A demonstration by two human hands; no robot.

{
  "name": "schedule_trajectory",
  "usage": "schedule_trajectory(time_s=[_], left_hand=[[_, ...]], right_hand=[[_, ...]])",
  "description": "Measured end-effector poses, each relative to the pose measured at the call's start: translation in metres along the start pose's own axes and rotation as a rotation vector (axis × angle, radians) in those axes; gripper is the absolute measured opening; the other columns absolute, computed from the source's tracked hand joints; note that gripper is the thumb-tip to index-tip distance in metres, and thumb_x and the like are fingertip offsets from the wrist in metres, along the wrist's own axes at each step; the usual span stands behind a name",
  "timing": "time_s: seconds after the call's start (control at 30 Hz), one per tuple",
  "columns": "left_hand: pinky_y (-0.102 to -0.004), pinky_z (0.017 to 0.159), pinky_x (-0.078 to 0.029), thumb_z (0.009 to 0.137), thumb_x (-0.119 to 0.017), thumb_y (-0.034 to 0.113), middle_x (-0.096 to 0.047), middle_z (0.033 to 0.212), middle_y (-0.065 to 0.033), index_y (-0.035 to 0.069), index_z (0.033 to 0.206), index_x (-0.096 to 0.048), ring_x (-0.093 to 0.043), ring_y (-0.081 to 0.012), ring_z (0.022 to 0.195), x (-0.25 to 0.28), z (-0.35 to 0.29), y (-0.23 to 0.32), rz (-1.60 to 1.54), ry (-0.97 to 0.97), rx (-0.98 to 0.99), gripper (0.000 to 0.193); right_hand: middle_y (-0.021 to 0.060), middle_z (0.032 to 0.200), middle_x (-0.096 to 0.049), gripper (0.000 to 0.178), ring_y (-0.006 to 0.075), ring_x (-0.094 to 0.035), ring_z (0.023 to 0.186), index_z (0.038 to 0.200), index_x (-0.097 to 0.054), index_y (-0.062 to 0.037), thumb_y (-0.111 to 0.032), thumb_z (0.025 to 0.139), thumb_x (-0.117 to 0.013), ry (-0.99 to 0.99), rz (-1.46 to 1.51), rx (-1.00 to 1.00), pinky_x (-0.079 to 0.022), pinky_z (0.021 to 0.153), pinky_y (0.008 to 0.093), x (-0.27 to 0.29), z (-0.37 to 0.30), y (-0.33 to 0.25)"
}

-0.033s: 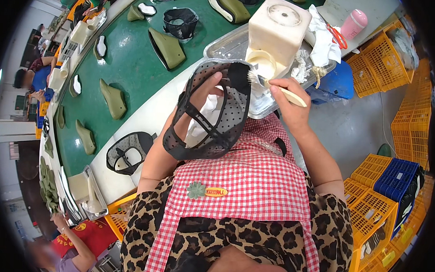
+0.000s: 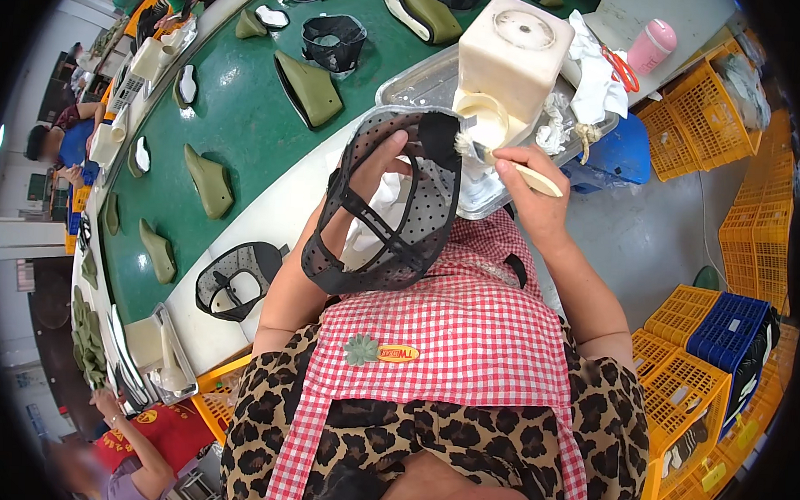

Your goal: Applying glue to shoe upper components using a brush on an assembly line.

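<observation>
My left hand is closed on a black dotted-mesh shoe upper with straps across it, held up over my apron. White lining shows through its opening. In my right hand is a brush with a cream handle; its pale bristles touch or lie very close to the dark end of the upper. Right behind the brush, a white plastic jug with a round side mouth holds white liquid. The jug stands in a metal tray.
Green shoe lasts and another mesh upper lie on the green table. A second upper rests on the white edge to my left. Red scissors, a pink bottle and yellow crates are at right. Co-workers sit at left.
</observation>
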State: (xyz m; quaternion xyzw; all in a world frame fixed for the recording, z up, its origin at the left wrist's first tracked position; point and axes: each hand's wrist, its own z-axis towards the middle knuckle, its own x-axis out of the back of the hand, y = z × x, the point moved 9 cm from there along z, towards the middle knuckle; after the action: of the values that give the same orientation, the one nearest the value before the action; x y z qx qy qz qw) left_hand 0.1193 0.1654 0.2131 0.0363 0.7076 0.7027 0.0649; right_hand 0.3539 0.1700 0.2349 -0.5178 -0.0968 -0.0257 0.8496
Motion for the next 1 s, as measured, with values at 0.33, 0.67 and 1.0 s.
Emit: schedule_trajectory(time_s=[0.33, 0.67, 1.0], left_hand=[[-0.0269, 0.072, -0.052, 0.102, -0.058, 0.016, -0.069, 0.091, -0.0064, 0.006, 0.135, -0.06, -0.061, -0.0116, 0.077, 0.012, 0.002, 0.023, 0.418, 0.287, -0.167, 0.034], [-0.0223, 0.081, -0.048, 0.094, -0.058, -0.008, -0.07, 0.12, -0.006, 0.011, 0.137, -0.059, -0.063, -0.0094, 0.092, 0.009, -0.013, 0.063, 0.602, 0.455, -0.562, 0.046], [-0.0325, 0.09, -0.053, 0.095, -0.054, -0.01, -0.062, 0.127, -0.0092, 0.002, 0.137, -0.053, -0.063, -0.019, 0.109, 0.009, -0.04, 0.058, 0.038, 0.551, -0.669, 0.043]], right_hand=[[0.0047, 0.086, -0.068, 0.014, 0.0135, -0.061, 0.081, 0.1, -0.074, -0.0018, -0.008, 0.088, -0.074, -0.311, 0.091, -0.036, -0.047, 0.073, 0.0271, -0.016, -0.013, 0.006], [0.0104, 0.093, -0.063, 0.012, 0.0212, -0.063, 0.083, 0.101, -0.072, -0.0017, -0.005, 0.09, -0.07, -0.187, -0.043, 0.122, -0.05, 0.075, 0.0309, -0.008, -0.021, -0.016], [0.0089, 0.108, -0.051, 0.038, 0.0165, -0.06, 0.083, 0.115, -0.063, -0.0062, 0.006, 0.081, -0.071, 0.006, 0.063, 0.105, -0.051, 0.075, 0.0286, -0.044, -0.025, -0.013]])
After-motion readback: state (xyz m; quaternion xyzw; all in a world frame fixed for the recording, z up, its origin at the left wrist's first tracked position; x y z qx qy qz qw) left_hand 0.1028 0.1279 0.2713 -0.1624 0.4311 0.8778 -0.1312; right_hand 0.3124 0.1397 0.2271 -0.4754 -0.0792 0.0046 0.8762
